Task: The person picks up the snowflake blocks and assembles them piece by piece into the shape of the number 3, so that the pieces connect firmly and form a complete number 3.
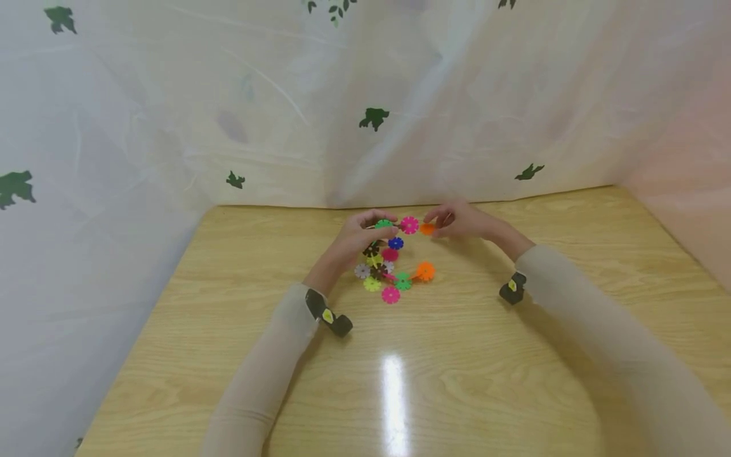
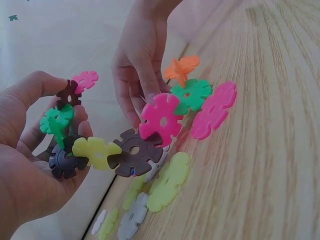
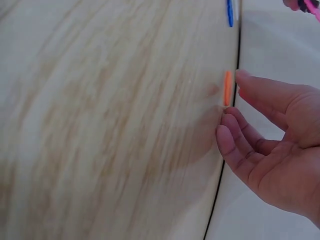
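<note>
My left hand holds a chain of joined, notched plastic flower discs, with thumb and fingers around its green and brown pieces. From a pink disc at one end, the chain curves through green, yellow, brown and pink to an orange disc at the other. At the back of the table, my right hand is at a loose orange disc lying flat. Its thumb and bent fingers stand apart around the disc's edge.
Loose discs lie under and near the chain: a blue one, a pink one, a yellow one and a grey one among them. The wooden table meets a hanging pale cloth behind.
</note>
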### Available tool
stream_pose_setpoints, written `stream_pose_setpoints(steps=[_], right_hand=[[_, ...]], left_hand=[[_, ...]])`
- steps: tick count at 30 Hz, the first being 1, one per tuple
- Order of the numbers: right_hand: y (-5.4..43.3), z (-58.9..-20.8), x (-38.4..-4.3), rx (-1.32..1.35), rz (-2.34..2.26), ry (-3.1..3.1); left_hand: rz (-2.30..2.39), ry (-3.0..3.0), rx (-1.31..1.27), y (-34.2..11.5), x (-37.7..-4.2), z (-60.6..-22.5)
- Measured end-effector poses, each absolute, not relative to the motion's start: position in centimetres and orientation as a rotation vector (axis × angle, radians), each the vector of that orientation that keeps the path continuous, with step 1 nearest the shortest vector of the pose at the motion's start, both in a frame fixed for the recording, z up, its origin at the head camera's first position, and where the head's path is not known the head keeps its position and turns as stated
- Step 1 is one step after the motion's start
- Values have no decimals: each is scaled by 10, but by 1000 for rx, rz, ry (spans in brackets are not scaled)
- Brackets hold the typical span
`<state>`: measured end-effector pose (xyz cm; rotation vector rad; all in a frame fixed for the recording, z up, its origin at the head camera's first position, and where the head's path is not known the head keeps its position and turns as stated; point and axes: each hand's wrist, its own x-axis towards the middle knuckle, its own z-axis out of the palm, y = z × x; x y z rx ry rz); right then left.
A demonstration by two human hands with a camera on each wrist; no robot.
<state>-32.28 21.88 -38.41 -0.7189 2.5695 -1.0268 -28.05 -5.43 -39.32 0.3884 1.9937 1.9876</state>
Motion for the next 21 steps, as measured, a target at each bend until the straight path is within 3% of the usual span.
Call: stream_pose_setpoints(steps=[21], right_hand=[[215,-391,-321,-595,-1061,2522]], left_hand=[[1935,2027,461,-56,-279,-393]])
